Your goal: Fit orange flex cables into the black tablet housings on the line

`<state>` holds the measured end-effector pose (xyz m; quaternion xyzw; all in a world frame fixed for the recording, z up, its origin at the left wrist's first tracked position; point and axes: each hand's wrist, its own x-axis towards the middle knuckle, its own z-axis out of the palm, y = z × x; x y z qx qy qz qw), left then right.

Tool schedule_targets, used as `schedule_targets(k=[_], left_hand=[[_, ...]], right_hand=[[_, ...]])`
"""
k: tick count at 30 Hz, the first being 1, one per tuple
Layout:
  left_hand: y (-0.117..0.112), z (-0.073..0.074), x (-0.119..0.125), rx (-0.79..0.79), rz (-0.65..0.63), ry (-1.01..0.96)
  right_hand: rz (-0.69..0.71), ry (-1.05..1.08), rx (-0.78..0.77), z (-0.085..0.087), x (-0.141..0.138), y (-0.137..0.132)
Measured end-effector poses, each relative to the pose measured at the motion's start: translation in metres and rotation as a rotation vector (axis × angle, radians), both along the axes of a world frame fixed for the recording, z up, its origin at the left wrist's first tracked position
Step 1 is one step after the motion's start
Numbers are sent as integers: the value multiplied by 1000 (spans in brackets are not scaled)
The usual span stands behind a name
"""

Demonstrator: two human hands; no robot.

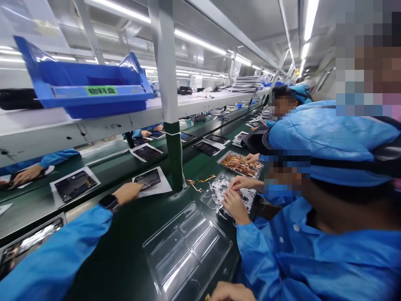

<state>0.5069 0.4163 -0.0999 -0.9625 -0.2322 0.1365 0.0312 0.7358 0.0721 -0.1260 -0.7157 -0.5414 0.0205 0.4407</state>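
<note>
Dark panel (148, 179) in the head view lies flat on a white sheet (156, 189) on the green surface (125, 251), just left of the green post (174, 154). Its long axis runs left to right, rising slightly toward the post. The left hand (128, 193) rests at the sheet's near left corner, so the panel lies just beyond and to the right of that grip. The fingers are curled, but I cannot tell whether they pinch the sheet. The right hand (230, 292) is well apart at the bottom edge beside a clear tray (188, 246), its grip hidden.
</note>
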Motion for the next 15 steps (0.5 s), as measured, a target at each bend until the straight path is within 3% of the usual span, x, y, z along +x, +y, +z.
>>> schedule_targets(k=[3, 6, 10, 12, 15], left_hand=[[-36, 14, -74, 2, 66, -7], [-94, 9, -136, -32, 200, -40], [-191, -18, -186, -71, 412, 95], [-238, -36, -200, -101, 502, 222], [-293, -67, -221, -178, 536, 276]], right_hand=[[100, 85, -3, -6, -52, -22], [243, 177, -22, -19, -116, -45], [493, 617, 26, -38, -172, -59], [551, 818, 37, -45, -183, -58], [593, 888, -20, -50, -191, -53]])
